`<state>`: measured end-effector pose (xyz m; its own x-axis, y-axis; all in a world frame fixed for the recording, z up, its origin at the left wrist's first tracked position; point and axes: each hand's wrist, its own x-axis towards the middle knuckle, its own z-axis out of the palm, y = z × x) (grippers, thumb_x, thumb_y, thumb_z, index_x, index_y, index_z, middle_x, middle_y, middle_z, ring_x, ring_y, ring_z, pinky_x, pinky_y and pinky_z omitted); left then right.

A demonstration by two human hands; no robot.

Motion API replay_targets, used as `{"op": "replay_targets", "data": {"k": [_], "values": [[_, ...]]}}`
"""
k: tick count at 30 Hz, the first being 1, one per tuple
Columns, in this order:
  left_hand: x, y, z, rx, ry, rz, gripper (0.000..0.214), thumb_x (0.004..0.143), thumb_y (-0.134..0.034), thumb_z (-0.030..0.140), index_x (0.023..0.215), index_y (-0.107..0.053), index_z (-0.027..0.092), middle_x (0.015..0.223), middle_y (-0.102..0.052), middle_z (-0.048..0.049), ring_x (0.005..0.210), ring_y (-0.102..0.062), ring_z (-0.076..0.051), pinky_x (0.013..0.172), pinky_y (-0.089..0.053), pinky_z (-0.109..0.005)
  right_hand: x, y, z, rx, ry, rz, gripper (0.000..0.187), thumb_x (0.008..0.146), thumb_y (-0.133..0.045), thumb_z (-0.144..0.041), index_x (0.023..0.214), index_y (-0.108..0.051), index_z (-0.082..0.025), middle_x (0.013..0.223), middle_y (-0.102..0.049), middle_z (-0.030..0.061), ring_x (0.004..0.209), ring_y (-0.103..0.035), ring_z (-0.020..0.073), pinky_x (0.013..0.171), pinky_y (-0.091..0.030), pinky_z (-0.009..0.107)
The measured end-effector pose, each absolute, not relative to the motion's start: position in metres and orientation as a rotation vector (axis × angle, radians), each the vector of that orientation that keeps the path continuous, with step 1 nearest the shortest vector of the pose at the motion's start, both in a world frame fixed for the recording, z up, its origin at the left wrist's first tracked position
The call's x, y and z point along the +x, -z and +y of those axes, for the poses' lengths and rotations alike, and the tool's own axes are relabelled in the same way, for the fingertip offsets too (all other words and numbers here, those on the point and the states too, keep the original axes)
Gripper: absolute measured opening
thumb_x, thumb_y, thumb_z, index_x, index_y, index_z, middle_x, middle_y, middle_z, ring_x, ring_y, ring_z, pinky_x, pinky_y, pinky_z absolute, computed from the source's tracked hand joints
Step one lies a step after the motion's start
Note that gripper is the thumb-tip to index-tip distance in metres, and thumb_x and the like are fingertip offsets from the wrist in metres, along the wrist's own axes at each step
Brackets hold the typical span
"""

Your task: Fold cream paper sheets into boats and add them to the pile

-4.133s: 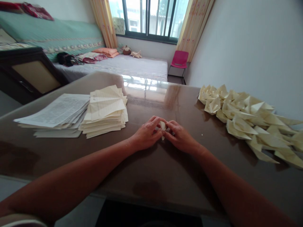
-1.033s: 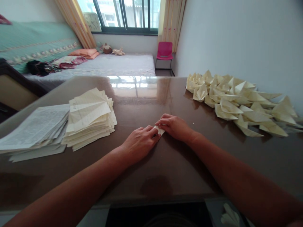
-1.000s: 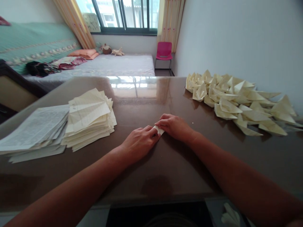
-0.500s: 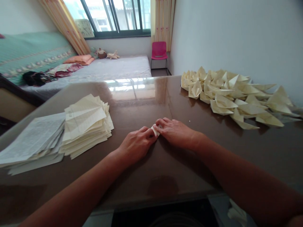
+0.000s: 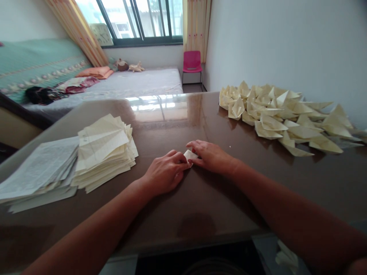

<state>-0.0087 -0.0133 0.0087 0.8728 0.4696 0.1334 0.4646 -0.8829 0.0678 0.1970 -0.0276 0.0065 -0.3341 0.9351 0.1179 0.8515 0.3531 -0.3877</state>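
Observation:
A small folded piece of paper (image 5: 190,155), pale cream, lies on the brown glossy table (image 5: 169,214) between my two hands. My left hand (image 5: 169,170) is closed on its left side, with the fingertips pressed together at the paper's edge. From the right, my right hand (image 5: 208,156) grips the paper's right edge; its thumb and fingers are apart around it. Part of the paper is hidden under the fingers of both hands.
A stack of cream paper sheets (image 5: 104,152) lies to the left, beside grey printed sheets (image 5: 43,168). Folded paper boats (image 5: 269,130) crowd the right back of the table by the wall. Beyond stand a bed (image 5: 143,82) and a pink chair (image 5: 192,63).
My right hand's fingers have spread and shifted slightly away, baring more of the folded paper. My left fingers have moved along its left edge. The stacks and boats stay put.

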Motion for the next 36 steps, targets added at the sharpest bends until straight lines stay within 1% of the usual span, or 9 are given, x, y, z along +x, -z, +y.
{"op": "replay_targets", "data": {"k": [5, 8, 10, 12, 14, 18, 25, 29, 36], "values": [[-0.01, -0.001, -0.009, 2.937, -0.343, 0.769, 0.025, 0.094, -0.042, 0.031, 0.102, -0.066, 0.032, 0.102, -0.065, 0.0021, 0.091, -0.056, -0.016, 0.065, -0.044, -0.025, 0.206, 0.006, -0.014, -1.536, -0.889, -2.046, 0.038, 0.069, -0.072, -0.029, 0.103, -0.062, -0.014, 0.08, -0.063, 0.0007, 0.07, -0.056, 0.0128, 0.062, -0.042, 0.024], [-0.01, 0.001, -0.008, 2.878, -0.44, 0.766, 0.022, 0.094, -0.046, 0.032, 0.098, -0.067, 0.031, 0.097, -0.065, 0.0019, 0.089, -0.057, -0.014, 0.067, -0.043, -0.023, 0.208, 0.006, -0.01, -1.378, -1.139, -1.879, 0.031, 0.068, -0.073, -0.03, 0.093, -0.062, -0.013, 0.073, -0.059, -0.0018, 0.065, -0.054, 0.0109, 0.059, -0.041, 0.023], [-0.01, 0.0, -0.006, 2.827, -0.596, 0.837, 0.019, 0.093, -0.049, 0.033, 0.093, -0.067, 0.027, 0.095, -0.064, 0.0008, 0.087, -0.057, -0.013, 0.068, -0.043, -0.023, 0.207, 0.003, -0.012, -1.275, -1.199, -1.811, 0.026, 0.069, -0.072, -0.032, 0.085, -0.063, -0.013, 0.069, -0.058, -0.0026, 0.063, -0.052, 0.0098, 0.058, -0.04, 0.022], [-0.01, -0.001, -0.005, 2.739, -0.792, 0.969, 0.018, 0.09, -0.053, 0.037, 0.091, -0.065, 0.023, 0.095, -0.062, -0.0007, 0.082, -0.057, -0.012, 0.066, -0.043, -0.022, 0.204, -0.002, -0.014, -1.226, -1.145, -1.803, 0.023, 0.07, -0.073, -0.033, 0.08, -0.065, -0.014, 0.067, -0.058, -0.0029, 0.062, -0.051, 0.0092, 0.058, -0.04, 0.022], [-0.009, -0.001, -0.003, 2.646, -0.903, 1.069, 0.021, 0.088, -0.057, 0.04, 0.094, -0.063, 0.021, 0.094, -0.061, -0.0015, 0.075, -0.056, -0.011, 0.062, -0.043, -0.021, 0.202, -0.007, -0.017, -1.219, -0.996, -1.849, 0.02, 0.072, -0.073, -0.032, 0.079, -0.068, -0.014, 0.067, -0.058, -0.0023, 0.062, -0.051, 0.009, 0.058, -0.04, 0.022], [-0.007, 0.0, -0.002, 2.586, -0.837, 1.066, 0.021, 0.089, -0.054, 0.04, 0.093, -0.062, 0.02, 0.088, -0.06, -0.0006, 0.066, -0.052, -0.009, 0.057, -0.041, -0.02, 0.199, -0.008, -0.02, -1.197, -0.71, -1.954, 0.016, 0.077, -0.071, -0.031, 0.081, -0.073, -0.016, 0.074, -0.059, -0.0002, 0.062, -0.052, 0.0084, 0.06, -0.04, 0.022], [-0.004, 0.0, -0.005, 2.494, -0.821, 1.114, 0.017, 0.088, -0.052, 0.035, 0.089, -0.061, 0.02, 0.085, -0.058, 0.0004, 0.064, -0.051, -0.009, 0.056, -0.04, -0.02, 0.197, -0.008, -0.025, -1.226, -0.478, -2.067, 0.021, 0.085, -0.062, -0.038, 0.083, -0.073, -0.02, 0.081, -0.062, 0.0022, 0.064, -0.053, 0.0099, 0.062, -0.039, 0.023], [-0.002, -0.001, -0.006, 2.472, -0.825, 1.117, 0.014, 0.087, -0.052, 0.032, 0.088, -0.06, 0.02, 0.086, -0.059, 0.0007, 0.065, -0.051, -0.009, 0.056, -0.039, -0.02, 0.196, -0.009, -0.025, -1.256, -0.447, -2.075, 0.025, 0.086, -0.06, -0.041, 0.081, -0.071, -0.019, 0.081, -0.063, 0.0027, 0.066, -0.053, 0.0112, 0.062, -0.038, 0.024], [-0.001, 0.002, -0.001, 2.395, -0.866, 1.082, 0.014, 0.088, -0.05, 0.029, 0.087, -0.06, 0.02, 0.083, -0.059, 0.0005, 0.072, -0.054, -0.01, 0.058, -0.039, -0.02, 0.199, -0.004, -0.019, -1.191, -0.617, -1.951, 0.023, 0.082, -0.063, -0.038, 0.072, -0.067, -0.017, 0.074, -0.058, 0.0008, 0.064, -0.049, 0.0107, 0.06, -0.038, 0.024]]}}
